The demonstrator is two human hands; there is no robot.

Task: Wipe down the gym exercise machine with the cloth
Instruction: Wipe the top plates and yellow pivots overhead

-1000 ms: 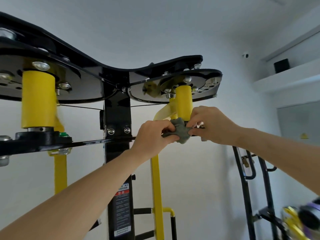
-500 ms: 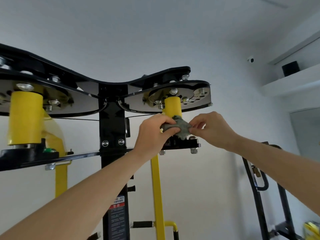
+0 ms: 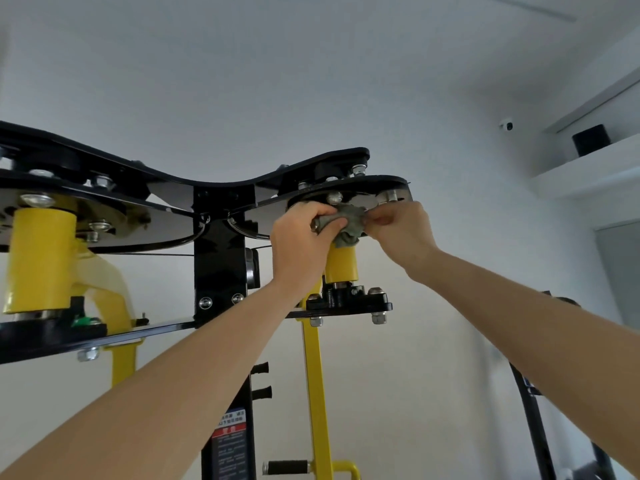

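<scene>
The gym machine (image 3: 219, 258) has a black centre post, black top plates and yellow pivot cylinders. A crumpled grey-green cloth (image 3: 347, 223) sits at the top of the right yellow cylinder (image 3: 341, 266), just under the right black plate (image 3: 388, 188). My left hand (image 3: 301, 239) grips the cloth's left side with curled fingers. My right hand (image 3: 398, 230) pinches the cloth's right side. Both arms reach upward. The cylinder's top is hidden behind the cloth and hands.
A second yellow cylinder (image 3: 40, 259) stands at the left under the left plate. A yellow upright bar (image 3: 313, 386) runs down below the hands. A white shelf (image 3: 588, 168) with a black box (image 3: 590, 143) is at the upper right. Black frame tubing (image 3: 533, 417) stands at the lower right.
Both hands have carried the cloth up the right yellow cylinder, from its lower end to its top under the black plate. The view has tilted further upward.
</scene>
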